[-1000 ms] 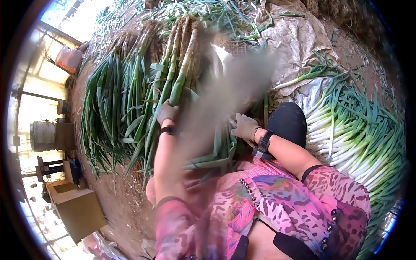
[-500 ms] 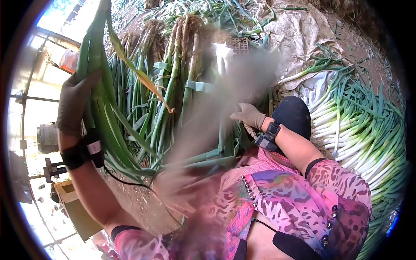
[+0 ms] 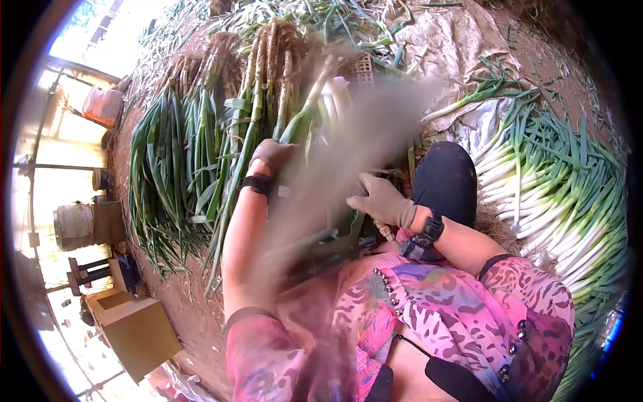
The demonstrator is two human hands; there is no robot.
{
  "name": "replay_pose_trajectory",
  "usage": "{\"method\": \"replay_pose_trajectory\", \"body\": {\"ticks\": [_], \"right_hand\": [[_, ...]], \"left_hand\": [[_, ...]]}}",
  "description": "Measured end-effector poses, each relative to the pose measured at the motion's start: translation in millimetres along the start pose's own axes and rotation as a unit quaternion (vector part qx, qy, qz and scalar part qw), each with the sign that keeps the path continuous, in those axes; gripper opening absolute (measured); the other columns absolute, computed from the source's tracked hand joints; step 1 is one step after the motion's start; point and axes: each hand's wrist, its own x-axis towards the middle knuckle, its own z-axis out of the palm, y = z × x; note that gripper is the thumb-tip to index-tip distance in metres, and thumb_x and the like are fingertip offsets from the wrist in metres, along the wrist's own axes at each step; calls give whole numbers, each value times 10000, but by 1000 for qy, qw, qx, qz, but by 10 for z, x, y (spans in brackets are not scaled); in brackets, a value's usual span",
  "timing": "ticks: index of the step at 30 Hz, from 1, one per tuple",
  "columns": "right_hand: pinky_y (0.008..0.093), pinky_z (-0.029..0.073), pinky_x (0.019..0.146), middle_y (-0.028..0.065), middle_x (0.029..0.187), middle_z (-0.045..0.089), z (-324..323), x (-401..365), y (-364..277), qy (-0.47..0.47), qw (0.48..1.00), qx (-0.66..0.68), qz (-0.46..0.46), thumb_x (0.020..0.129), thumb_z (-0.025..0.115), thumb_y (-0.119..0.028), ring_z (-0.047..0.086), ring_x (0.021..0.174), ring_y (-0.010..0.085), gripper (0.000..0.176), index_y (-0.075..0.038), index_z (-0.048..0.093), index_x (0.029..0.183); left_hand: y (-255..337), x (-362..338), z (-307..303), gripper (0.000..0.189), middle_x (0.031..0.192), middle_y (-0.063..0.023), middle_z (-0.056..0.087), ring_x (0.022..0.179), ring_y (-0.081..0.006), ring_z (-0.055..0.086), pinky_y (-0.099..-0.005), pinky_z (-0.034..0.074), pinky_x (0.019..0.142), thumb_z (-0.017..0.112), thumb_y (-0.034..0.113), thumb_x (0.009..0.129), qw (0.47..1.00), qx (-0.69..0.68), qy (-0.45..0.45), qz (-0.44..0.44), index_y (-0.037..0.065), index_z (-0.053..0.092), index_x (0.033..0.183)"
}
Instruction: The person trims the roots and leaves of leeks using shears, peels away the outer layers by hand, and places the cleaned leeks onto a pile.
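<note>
In the middle of the head view, my gloved left hand (image 3: 273, 155) is closed around the green part of a green onion (image 3: 313, 100). The onion's root end points up and away from me. Just left of this hand, several unpeeled green onions (image 3: 258, 80) with brown, rooty ends lie bundled. My gloved right hand (image 3: 387, 201) is in front of my bent knee, thumb and fingers apart, with nothing visible in its grasp. A grey blurred streak crosses the view between my hands and hides part of the onions and my right fingertips. White peeled stems (image 3: 333, 100) show beside the streak.
A large pile of cleaned green onions (image 3: 536, 201) covers the ground at right. Crumpled sheeting (image 3: 462, 40) and leaf scraps lie at the back. A perforated crate (image 3: 362, 69) stands behind the onions. A cardboard box (image 3: 137, 328) and a bucket (image 3: 74, 226) are at left.
My left hand has come down and rightward from the raised long green leaves at far left to the onion in the middle. My right hand's fingers have spread, and the view has shifted slightly.
</note>
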Motion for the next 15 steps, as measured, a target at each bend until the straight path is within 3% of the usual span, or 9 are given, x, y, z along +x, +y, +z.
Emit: {"method": "replay_pose_trajectory", "body": {"ticks": [7,10,12,13,15], "right_hand": [[459,513,834,241,977,693,93,318,25,40,999,8,-14,832,670,-363,666,947,416,439,-5,625,1081],[463,515,829,247,979,694,83,714,369,17,1000,-10,-8,839,656,-372,671,939,417,434,-6,628,1071],[465,518,828,269,976,691,162,753,522,50,996,-58,-55,840,652,-398,672,941,422,461,14,632,1048],[465,519,827,280,974,689,202,772,598,68,991,-84,-77,840,650,-411,673,941,425,477,24,634,1036],[467,520,828,295,968,687,66,485,247,64,996,-67,3,837,651,-423,672,937,434,500,44,641,1016]], "left_hand": [[12,8,149,672,953,-157,753,909,-248,725,-351,548,805,663,575,869,997,-77,-12,-18,-68,734,1051],[95,-61,226,688,991,-158,747,958,-232,710,-330,534,845,591,591,939,997,-63,-29,-27,-66,723,1093],[34,-21,351,696,1032,-163,739,990,-214,695,-320,526,865,557,593,970,994,-25,-47,96,-68,706,1129],[-3,-13,429,681,1060,-162,728,997,-213,687,-319,524,882,532,576,992,983,-141,-91,81,-64,687,1163],[7,-82,543,652,1116,-160,707,1011,-211,670,-318,522,917,481,543,1036,915,-367,-167,23,-57,648,1230]]}}
